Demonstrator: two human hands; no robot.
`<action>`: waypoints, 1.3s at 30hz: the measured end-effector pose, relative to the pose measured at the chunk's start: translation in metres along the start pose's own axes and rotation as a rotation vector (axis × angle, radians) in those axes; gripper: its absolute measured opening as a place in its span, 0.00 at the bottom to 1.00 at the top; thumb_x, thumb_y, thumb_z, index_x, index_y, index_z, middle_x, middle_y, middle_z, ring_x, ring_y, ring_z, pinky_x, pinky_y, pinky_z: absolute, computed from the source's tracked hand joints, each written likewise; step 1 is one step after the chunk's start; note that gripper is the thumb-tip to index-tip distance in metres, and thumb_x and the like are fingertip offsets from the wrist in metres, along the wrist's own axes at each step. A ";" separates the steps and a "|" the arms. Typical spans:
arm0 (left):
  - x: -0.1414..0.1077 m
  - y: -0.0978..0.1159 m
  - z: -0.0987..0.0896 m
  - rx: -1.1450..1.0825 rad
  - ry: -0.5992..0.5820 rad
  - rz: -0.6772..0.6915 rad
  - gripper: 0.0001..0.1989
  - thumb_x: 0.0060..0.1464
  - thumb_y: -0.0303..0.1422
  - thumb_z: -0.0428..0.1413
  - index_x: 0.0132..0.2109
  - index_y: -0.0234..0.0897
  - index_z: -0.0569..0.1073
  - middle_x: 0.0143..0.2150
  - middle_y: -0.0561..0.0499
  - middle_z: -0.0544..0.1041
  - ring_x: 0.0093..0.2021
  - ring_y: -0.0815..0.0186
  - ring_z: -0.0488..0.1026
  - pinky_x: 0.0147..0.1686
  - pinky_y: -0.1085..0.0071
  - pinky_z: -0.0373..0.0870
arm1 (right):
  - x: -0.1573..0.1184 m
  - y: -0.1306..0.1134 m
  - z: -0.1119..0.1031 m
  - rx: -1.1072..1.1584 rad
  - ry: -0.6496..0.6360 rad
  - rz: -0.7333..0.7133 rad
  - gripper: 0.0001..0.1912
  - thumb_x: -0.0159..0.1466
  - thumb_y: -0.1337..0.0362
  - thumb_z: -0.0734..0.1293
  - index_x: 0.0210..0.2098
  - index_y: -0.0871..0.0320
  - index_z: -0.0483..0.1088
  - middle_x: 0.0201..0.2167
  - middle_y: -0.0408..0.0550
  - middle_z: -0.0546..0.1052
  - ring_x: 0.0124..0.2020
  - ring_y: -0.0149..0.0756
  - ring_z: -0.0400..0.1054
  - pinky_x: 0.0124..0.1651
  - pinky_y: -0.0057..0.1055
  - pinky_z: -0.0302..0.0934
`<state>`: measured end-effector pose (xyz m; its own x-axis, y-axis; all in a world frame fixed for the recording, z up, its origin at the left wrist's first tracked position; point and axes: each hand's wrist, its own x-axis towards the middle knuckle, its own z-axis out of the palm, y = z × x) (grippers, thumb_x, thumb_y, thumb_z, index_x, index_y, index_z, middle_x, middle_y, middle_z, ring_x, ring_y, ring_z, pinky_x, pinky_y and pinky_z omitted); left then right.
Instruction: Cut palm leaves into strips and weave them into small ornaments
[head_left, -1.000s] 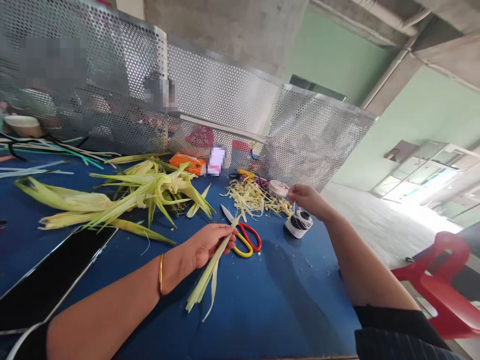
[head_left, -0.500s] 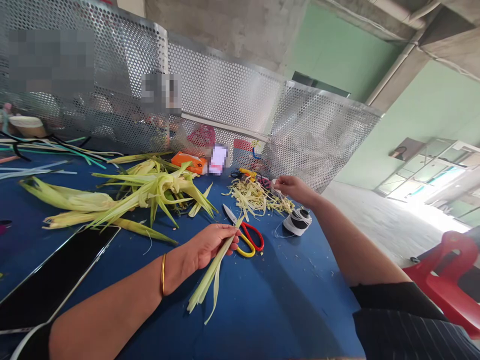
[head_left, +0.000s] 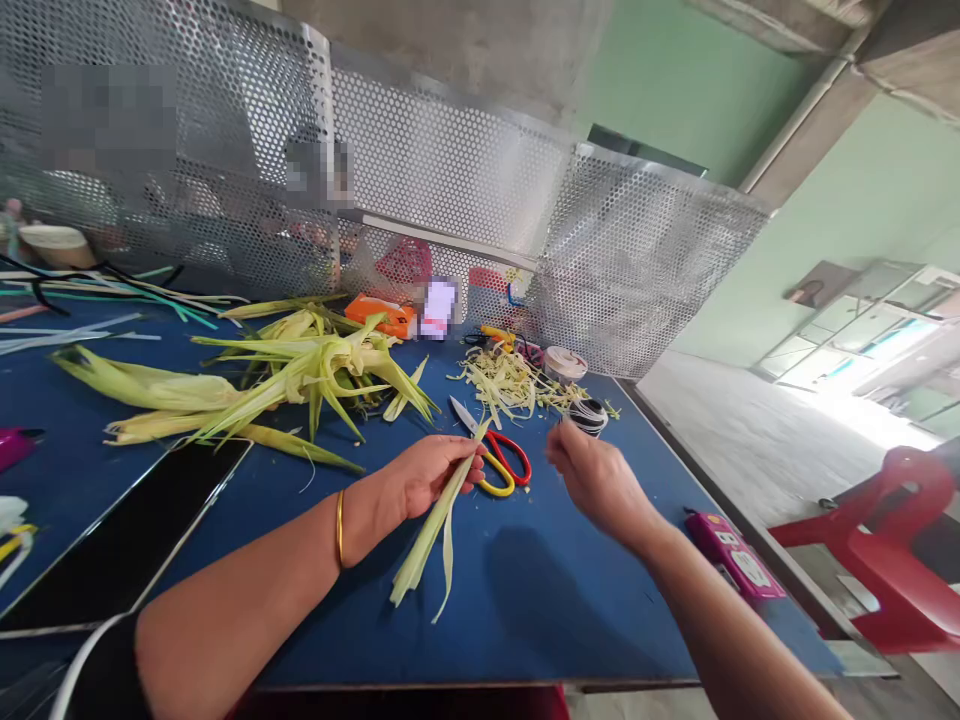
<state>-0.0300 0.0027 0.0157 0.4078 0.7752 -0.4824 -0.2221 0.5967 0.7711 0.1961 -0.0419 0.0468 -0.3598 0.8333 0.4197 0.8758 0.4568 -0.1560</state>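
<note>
My left hand [head_left: 431,475] is closed round a folded bundle of pale green corn husk [head_left: 421,555]. Its narrow tip sticks up past the fingertips, and its loose ends hang down toward me. Just beyond those fingers lie scissors [head_left: 516,458] with one red and one yellow handle, blades slightly apart. My right hand [head_left: 596,480] hovers over the table with its fingers curled in; whatever they pinch, if anything, is hidden. Partly behind it stands a spool of white thread [head_left: 589,412]. A white roll of tape [head_left: 564,363] sits farther back.
Corn husks [head_left: 315,375] are heaped at left, beside a dark glossy panel [head_left: 127,530]. Shredded husk scraps [head_left: 499,380] lie behind the scissors. A purple packet [head_left: 735,555] rests near the right edge. A perforated metal screen [head_left: 450,150] borders the back; a red chair [head_left: 892,550] stands right.
My right hand has left the white roll at the back and come nearer to me, in front of the thread spool. My left hand still holds the husk. The view has shifted slightly.
</note>
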 end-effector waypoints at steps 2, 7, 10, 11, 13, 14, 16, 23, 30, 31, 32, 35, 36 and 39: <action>0.001 -0.001 0.000 0.010 0.010 -0.004 0.05 0.57 0.28 0.56 0.33 0.31 0.75 0.23 0.50 0.74 0.22 0.71 0.72 0.24 0.76 0.67 | -0.032 -0.009 0.017 -0.052 0.067 -0.099 0.08 0.68 0.70 0.56 0.33 0.55 0.59 0.22 0.41 0.68 0.22 0.32 0.59 0.27 0.28 0.50; -0.003 -0.007 0.003 0.095 -0.070 -0.124 0.05 0.54 0.29 0.59 0.34 0.30 0.77 0.33 0.45 0.81 0.32 0.67 0.78 0.22 0.79 0.63 | -0.073 -0.037 0.040 0.000 0.107 -0.196 0.10 0.70 0.73 0.54 0.34 0.56 0.59 0.26 0.43 0.69 0.25 0.32 0.58 0.30 0.28 0.53; -0.005 -0.013 0.008 0.100 -0.172 -0.258 0.06 0.55 0.29 0.59 0.36 0.29 0.78 0.39 0.43 0.82 0.35 0.68 0.79 0.19 0.80 0.60 | -0.073 -0.055 0.046 0.025 0.095 -0.257 0.10 0.71 0.72 0.54 0.35 0.56 0.60 0.27 0.44 0.70 0.26 0.33 0.59 0.32 0.29 0.54; -0.006 -0.015 0.009 0.087 -0.196 -0.294 0.06 0.56 0.29 0.58 0.36 0.29 0.78 0.39 0.44 0.82 0.34 0.69 0.78 0.19 0.80 0.61 | -0.071 -0.060 0.048 0.023 0.087 -0.293 0.11 0.71 0.72 0.53 0.35 0.57 0.60 0.27 0.44 0.70 0.27 0.34 0.59 0.33 0.30 0.55; -0.007 -0.018 0.011 0.056 -0.224 -0.342 0.07 0.57 0.29 0.56 0.37 0.29 0.77 0.36 0.44 0.81 0.32 0.69 0.78 0.23 0.80 0.66 | -0.066 -0.068 0.052 0.003 0.061 -0.374 0.13 0.72 0.72 0.52 0.33 0.57 0.61 0.27 0.44 0.70 0.28 0.35 0.60 0.34 0.31 0.56; -0.007 -0.019 0.012 0.038 -0.226 -0.358 0.07 0.58 0.29 0.56 0.38 0.29 0.77 0.35 0.44 0.81 0.32 0.69 0.77 0.25 0.80 0.68 | -0.064 -0.072 0.054 -0.014 0.039 -0.406 0.14 0.72 0.72 0.51 0.32 0.56 0.61 0.27 0.45 0.70 0.28 0.35 0.61 0.35 0.32 0.57; -0.007 -0.020 0.012 0.001 -0.218 -0.370 0.07 0.58 0.28 0.55 0.37 0.28 0.77 0.34 0.43 0.81 0.33 0.68 0.78 0.29 0.79 0.71 | -0.062 -0.078 0.058 -0.054 -0.009 -0.450 0.16 0.71 0.73 0.50 0.31 0.56 0.62 0.26 0.45 0.70 0.27 0.36 0.61 0.34 0.33 0.57; -0.004 -0.019 0.012 0.009 -0.137 -0.321 0.07 0.57 0.26 0.57 0.31 0.28 0.74 0.23 0.50 0.74 0.19 0.74 0.68 0.20 0.80 0.65 | -0.062 -0.078 0.053 0.077 -0.089 -0.410 0.15 0.72 0.69 0.52 0.33 0.56 0.64 0.28 0.45 0.72 0.27 0.36 0.63 0.33 0.32 0.58; -0.002 -0.003 0.007 0.017 -0.026 -0.095 0.10 0.59 0.22 0.51 0.29 0.29 0.72 0.21 0.55 0.67 0.17 0.76 0.63 0.20 0.80 0.67 | -0.015 0.011 0.017 -0.230 0.307 0.492 0.28 0.61 0.44 0.66 0.51 0.59 0.65 0.52 0.66 0.70 0.51 0.57 0.66 0.46 0.45 0.61; -0.002 -0.001 0.005 0.012 -0.032 -0.081 0.10 0.59 0.21 0.51 0.29 0.29 0.72 0.21 0.55 0.67 0.17 0.77 0.63 0.21 0.80 0.67 | -0.006 0.023 0.015 -0.285 0.244 0.588 0.35 0.60 0.42 0.66 0.55 0.63 0.63 0.53 0.69 0.69 0.52 0.60 0.65 0.45 0.46 0.60; -0.001 0.001 0.004 0.007 -0.034 -0.062 0.11 0.59 0.21 0.50 0.29 0.29 0.71 0.21 0.55 0.67 0.17 0.77 0.62 0.21 0.80 0.67 | 0.001 0.034 0.014 -0.298 0.128 0.656 0.39 0.59 0.40 0.65 0.57 0.65 0.61 0.52 0.70 0.70 0.50 0.61 0.67 0.44 0.47 0.61; 0.003 0.004 -0.002 0.008 -0.029 -0.027 0.10 0.58 0.20 0.50 0.29 0.29 0.71 0.21 0.55 0.66 0.17 0.77 0.61 0.21 0.80 0.67 | 0.012 0.054 0.014 -0.276 -0.141 0.752 0.36 0.59 0.42 0.64 0.55 0.66 0.63 0.47 0.68 0.73 0.45 0.59 0.71 0.39 0.43 0.61; 0.004 0.005 -0.003 0.014 -0.027 -0.018 0.11 0.58 0.20 0.50 0.29 0.29 0.71 0.21 0.55 0.66 0.17 0.77 0.61 0.21 0.80 0.66 | 0.013 0.058 0.013 -0.266 -0.185 0.753 0.34 0.59 0.44 0.65 0.53 0.65 0.64 0.46 0.67 0.74 0.44 0.57 0.72 0.38 0.41 0.61; 0.008 0.009 -0.008 0.026 -0.028 0.005 0.11 0.59 0.21 0.50 0.29 0.30 0.71 0.20 0.55 0.65 0.17 0.77 0.61 0.21 0.80 0.66 | 0.011 0.072 0.005 -0.231 -0.243 0.707 0.29 0.57 0.49 0.67 0.53 0.60 0.65 0.45 0.60 0.77 0.44 0.52 0.72 0.37 0.37 0.60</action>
<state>-0.0357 0.0158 0.0153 0.4314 0.7720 -0.4668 -0.2016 0.5869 0.7842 0.2539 0.0021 0.0360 0.2716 0.9592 0.0789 0.9585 -0.2622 -0.1119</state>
